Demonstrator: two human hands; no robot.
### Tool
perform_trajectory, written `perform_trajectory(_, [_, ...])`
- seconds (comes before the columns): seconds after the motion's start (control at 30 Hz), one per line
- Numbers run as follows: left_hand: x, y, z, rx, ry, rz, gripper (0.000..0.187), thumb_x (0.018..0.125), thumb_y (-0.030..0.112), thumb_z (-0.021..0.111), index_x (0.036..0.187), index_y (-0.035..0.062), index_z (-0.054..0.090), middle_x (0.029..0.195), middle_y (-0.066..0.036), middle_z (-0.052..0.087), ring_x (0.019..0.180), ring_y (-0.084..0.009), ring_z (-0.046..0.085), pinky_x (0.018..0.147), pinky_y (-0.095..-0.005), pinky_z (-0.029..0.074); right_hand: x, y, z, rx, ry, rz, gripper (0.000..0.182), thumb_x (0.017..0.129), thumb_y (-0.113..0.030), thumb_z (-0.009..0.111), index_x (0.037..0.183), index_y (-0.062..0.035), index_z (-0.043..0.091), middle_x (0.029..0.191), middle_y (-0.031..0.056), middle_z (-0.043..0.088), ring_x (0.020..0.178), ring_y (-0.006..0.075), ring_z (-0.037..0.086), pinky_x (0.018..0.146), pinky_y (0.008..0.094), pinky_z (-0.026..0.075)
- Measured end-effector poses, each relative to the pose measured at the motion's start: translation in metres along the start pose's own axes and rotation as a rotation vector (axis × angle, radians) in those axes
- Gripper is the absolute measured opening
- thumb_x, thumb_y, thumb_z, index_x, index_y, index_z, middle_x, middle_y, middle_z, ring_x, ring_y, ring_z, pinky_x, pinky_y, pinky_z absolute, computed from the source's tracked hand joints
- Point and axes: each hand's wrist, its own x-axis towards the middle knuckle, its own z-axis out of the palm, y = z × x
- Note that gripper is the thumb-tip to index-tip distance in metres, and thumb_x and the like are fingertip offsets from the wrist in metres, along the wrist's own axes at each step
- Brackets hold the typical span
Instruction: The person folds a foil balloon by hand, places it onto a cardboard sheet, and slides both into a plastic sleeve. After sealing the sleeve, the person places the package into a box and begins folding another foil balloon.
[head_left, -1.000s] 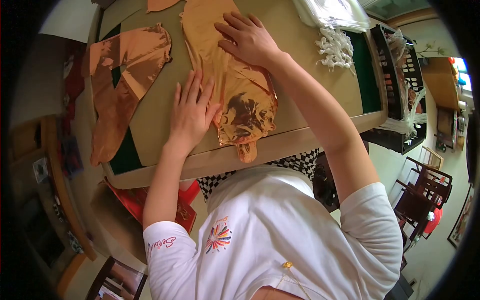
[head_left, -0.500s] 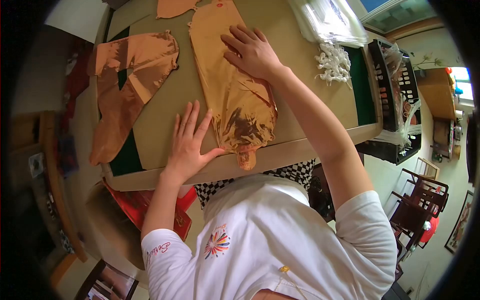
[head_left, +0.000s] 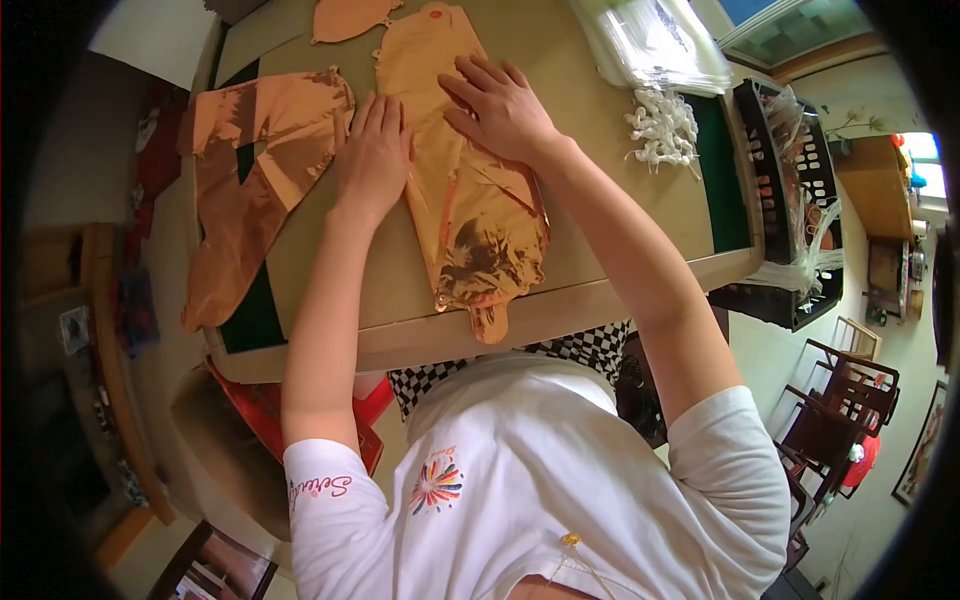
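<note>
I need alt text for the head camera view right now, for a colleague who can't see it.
Both hands press flat on a gold foil balloon lying deflated on a tan table: the left hand at its left edge, the right hand on its middle. Another rose-gold foil piece lies to the left, with white clips and clear bags to the right.

Red cursive lettering is seen on the white sleeve at the lower left of the frame; it appears to begin "Seli", but the rest cannot be made out. No other text, number or brand can be read.
</note>
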Motion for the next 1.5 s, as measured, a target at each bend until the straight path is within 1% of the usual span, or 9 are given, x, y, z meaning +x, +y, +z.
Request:
perform_trajectory(0.27, [-0.009, -0.006, 0.001, -0.041, -0.027, 0.002, 0.049, 0.101, 0.032, 0.041, 0.141, 0.0026, 0.040, 0.148, -0.012, 0.040, 0.141, -0.0248, 0.031, 0.116, -0.0526, 0.017, -0.001, 0.003, 0.005, 0.021, 0.052, -0.014, 0.045, 0.093, -0.041, 0.052, 0.129, -0.0151, 0.055, 0.139, 0.0152, 0.049, 0.134, 0.0317, 0.040, 0.110, 0.0511, 0.028])
perform_trajectory(0.43, [-0.059, 0.008, -0.023, -0.092, -0.097, 0.101, 0.057, 0.097, 0.033, 0.051, 0.145, 0.0052, 0.037, 0.151, -0.012, 0.036, 0.143, -0.0257, 0.028, 0.116, -0.0551, 0.014, -0.002, 0.002, 0.004, -0.033, 0.006, -0.009, 0.048, 0.095, -0.043, 0.051, 0.134, -0.0151, 0.051, 0.141, 0.0133, 0.047, 0.135, 0.0297, 0.039, 0.111, 0.0472, 0.027])
perform_trajectory(0.7, [-0.132, 0.024, -0.059, -0.280, -0.228, 0.141, 0.080, 0.083, 0.043, 0.068, 0.149, 0.0132, 0.033, 0.154, -0.010, 0.030, 0.144, -0.0299, 0.025, 0.115, -0.0584, 0.015, -0.001, 0.001, 0.004, -0.005, 0.049, -0.021, 0.046, 0.093, -0.042, 0.053, 0.130, -0.0150, 0.055, 0.141, 0.0146, 0.047, 0.135, 0.0306, 0.039, 0.112, 0.0501, 0.027])
perform_trajectory(0.83, [-0.105, 0.025, -0.066, -0.353, -0.101, 0.123, 0.069, 0.090, 0.039, 0.062, 0.148, 0.0130, 0.035, 0.154, -0.010, 0.030, 0.144, -0.0284, 0.024, 0.115, -0.0563, 0.015, 0.000, 0.003, 0.003, -0.008, 0.013, -0.012, 0.048, 0.094, -0.042, 0.050, 0.133, -0.0154, 0.053, 0.143, 0.0149, 0.045, 0.136, 0.0303, 0.038, 0.113, 0.0493, 0.026])
perform_trajectory(1.0, [-0.019, 0.017, -0.018, -0.257, -0.035, 0.087, 0.051, 0.101, 0.036, 0.045, 0.145, 0.0117, 0.039, 0.154, -0.010, 0.031, 0.144, -0.0265, 0.025, 0.116, -0.0510, 0.018, 0.000, -0.001, -0.001, -0.046, -0.010, 0.005, 0.048, 0.095, -0.040, 0.050, 0.135, -0.0152, 0.051, 0.144, 0.0146, 0.045, 0.136, 0.0298, 0.037, 0.113, 0.0472, 0.025])
perform_trajectory(1.23, [-0.001, 0.017, 0.009, -0.260, 0.004, 0.115, 0.049, 0.099, 0.036, 0.046, 0.141, 0.0118, 0.043, 0.149, -0.011, 0.038, 0.141, -0.0286, 0.030, 0.115, -0.0517, 0.022, 0.000, -0.002, -0.004, -0.022, -0.044, 0.017, 0.048, 0.095, -0.040, 0.049, 0.136, -0.0140, 0.051, 0.145, 0.0150, 0.043, 0.137, 0.0304, 0.037, 0.114, 0.0480, 0.024])
perform_trajectory(1.33, [-0.002, 0.017, 0.008, -0.262, 0.009, 0.111, 0.049, 0.099, 0.036, 0.046, 0.141, 0.0127, 0.043, 0.149, -0.011, 0.039, 0.141, -0.0284, 0.031, 0.115, -0.0513, 0.023, 0.000, 0.001, -0.010, 0.118, 0.126, -0.008, 0.040, 0.096, -0.026, 0.053, 0.133, -0.0124, 0.054, 0.140, 0.0149, 0.049, 0.128, 0.0286, 0.049, 0.108, 0.0415, 0.035])
perform_trajectory(1.43, [-0.002, 0.017, 0.007, -0.255, 0.011, 0.106, 0.049, 0.098, 0.036, 0.046, 0.141, 0.0128, 0.043, 0.148, -0.011, 0.040, 0.140, -0.0283, 0.031, 0.115, -0.0513, 0.023, -0.021, -0.001, -0.030, 0.567, 0.010, 0.148, 0.035, 0.097, -0.011, 0.053, 0.131, -0.0068, 0.054, 0.129, 0.0128, 0.058, 0.115, 0.0248, 0.061, 0.100, 0.0335, 0.044])
perform_trajectory(1.5, [-0.003, 0.017, 0.009, -0.250, 0.010, 0.100, 0.049, 0.098, 0.036, 0.047, 0.141, 0.0130, 0.043, 0.148, -0.011, 0.040, 0.140, -0.0282, 0.031, 0.115, -0.0515, 0.023, -0.051, -0.008, -0.049, 0.932, -0.089, 0.320, 0.033, 0.096, -0.008, 0.050, 0.128, -0.0055, 0.056, 0.124, 0.0145, 0.061, 0.109, 0.0268, 0.062, 0.105, 0.0385, 0.038])
